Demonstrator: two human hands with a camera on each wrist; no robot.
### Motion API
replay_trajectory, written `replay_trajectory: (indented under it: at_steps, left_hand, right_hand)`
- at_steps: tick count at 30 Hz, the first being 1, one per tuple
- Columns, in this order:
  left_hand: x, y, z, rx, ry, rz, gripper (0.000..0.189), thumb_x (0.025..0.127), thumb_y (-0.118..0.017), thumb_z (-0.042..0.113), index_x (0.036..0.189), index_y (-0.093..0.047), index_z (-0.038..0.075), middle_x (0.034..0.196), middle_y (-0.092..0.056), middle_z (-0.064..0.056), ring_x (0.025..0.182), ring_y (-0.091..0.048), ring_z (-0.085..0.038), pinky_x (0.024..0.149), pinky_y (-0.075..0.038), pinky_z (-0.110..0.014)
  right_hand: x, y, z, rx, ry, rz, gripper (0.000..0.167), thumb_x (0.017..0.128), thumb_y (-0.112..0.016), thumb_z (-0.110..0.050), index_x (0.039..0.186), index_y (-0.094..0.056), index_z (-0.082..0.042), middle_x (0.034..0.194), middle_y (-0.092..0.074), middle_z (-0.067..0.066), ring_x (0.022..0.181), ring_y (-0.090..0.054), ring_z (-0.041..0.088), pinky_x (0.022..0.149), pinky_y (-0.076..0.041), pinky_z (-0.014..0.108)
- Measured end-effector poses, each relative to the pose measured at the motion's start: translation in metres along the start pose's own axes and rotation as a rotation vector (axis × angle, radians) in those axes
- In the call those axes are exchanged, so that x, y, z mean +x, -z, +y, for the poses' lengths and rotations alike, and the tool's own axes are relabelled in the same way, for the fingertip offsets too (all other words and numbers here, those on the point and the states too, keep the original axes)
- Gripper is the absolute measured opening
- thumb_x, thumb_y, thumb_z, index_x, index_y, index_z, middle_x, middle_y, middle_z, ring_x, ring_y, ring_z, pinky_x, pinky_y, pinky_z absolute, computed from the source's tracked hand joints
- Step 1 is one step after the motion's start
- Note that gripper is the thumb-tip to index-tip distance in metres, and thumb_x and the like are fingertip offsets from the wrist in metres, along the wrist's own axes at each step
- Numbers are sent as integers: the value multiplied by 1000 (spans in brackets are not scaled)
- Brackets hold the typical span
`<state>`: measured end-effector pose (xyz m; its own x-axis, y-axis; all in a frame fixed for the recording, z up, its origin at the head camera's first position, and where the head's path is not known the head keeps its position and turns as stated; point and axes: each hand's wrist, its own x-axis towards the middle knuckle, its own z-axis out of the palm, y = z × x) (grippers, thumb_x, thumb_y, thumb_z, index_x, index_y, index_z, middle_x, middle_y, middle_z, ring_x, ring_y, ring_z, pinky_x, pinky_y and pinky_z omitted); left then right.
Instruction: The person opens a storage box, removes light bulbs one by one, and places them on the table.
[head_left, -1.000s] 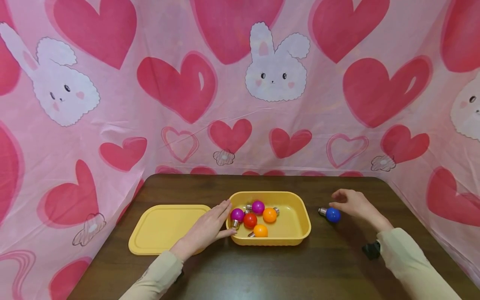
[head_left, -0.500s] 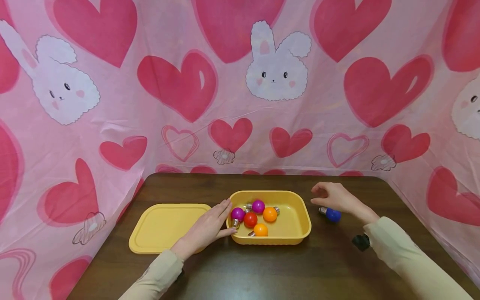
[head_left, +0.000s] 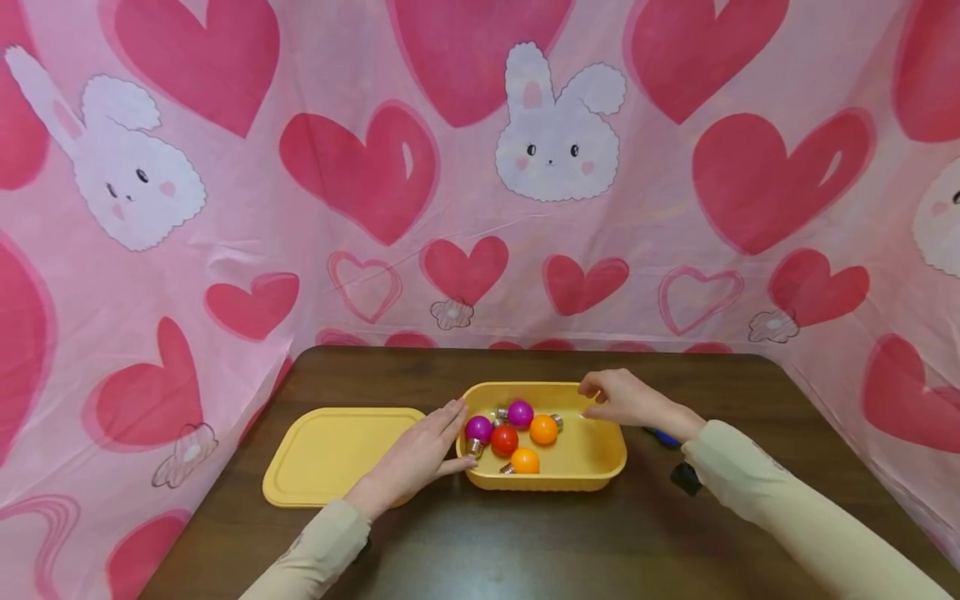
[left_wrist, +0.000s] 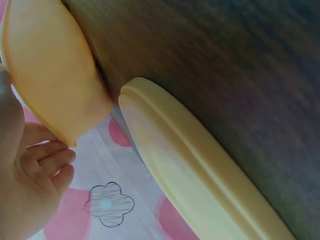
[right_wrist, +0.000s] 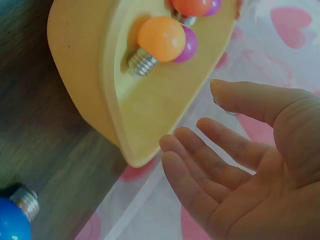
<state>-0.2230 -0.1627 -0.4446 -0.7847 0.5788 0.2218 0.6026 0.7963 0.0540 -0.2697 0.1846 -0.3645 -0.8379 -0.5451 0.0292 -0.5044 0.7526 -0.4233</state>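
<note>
A yellow plastic box (head_left: 546, 483) holds several toy light bulbs. Two are purple (head_left: 520, 413), one is red (head_left: 505, 441) and two are orange (head_left: 543, 429), all towards its left and middle. My left hand (head_left: 416, 450) rests against the box's left end, fingers along the rim and thumb at the near corner. Over the right end of the box hovers my right hand (head_left: 630, 400), its fingers loosely bent with nothing between them, as the right wrist view also shows. A blue bulb (right_wrist: 14, 217) lies on the table right of the box, mostly hidden behind my right wrist in the head view.
A yellow lid (head_left: 330, 458) lies flat on the dark wooden table (head_left: 525, 550), left of the box and partly under my left forearm in the head view. A pink cloth (head_left: 465, 208) with hearts and rabbits hangs behind the table and at its sides.
My right hand has moved left from beside the blue bulb to over the box's right end, and the forearm now covers most of that bulb. The left hand stays in place.
</note>
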Motion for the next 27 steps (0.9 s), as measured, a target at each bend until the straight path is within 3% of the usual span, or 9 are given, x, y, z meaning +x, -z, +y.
replay_trajectory:
  at_steps: [11, 20, 27]
  left_hand:
    - [1, 2, 1, -3, 8, -16, 83, 92, -53, 64, 151, -40, 6, 158, -41, -12, 145, -43, -28, 115, -42, -44]
    - [-1, 0, 1, -10, 11, -15, 83, 93, -51, 65, 152, -39, 7, 158, -40, -11, 145, -43, -28, 115, -42, -44]
    - [0, -2, -1, -12, 11, -8, 84, 92, -49, 66, 152, -38, 8, 158, -40, -11, 145, -43, -28, 115, -43, -45]
  right_hand:
    - [21, -19, -10, 4, 8, -108, 32, 84, -77, -12, 111, -67, 3, 111, -71, 20, 97, -66, 33, 90, -59, 45]
    - [35, -27, -13, -37, 62, -169, 34, 84, -77, -15, 114, -68, -2, 110, -71, 12, 96, -61, 21, 95, -56, 45]
    - [42, -33, -12, 36, 25, -258, 28, 86, -74, -10, 113, -68, -12, 113, -69, 4, 107, -61, 23, 105, -51, 50]
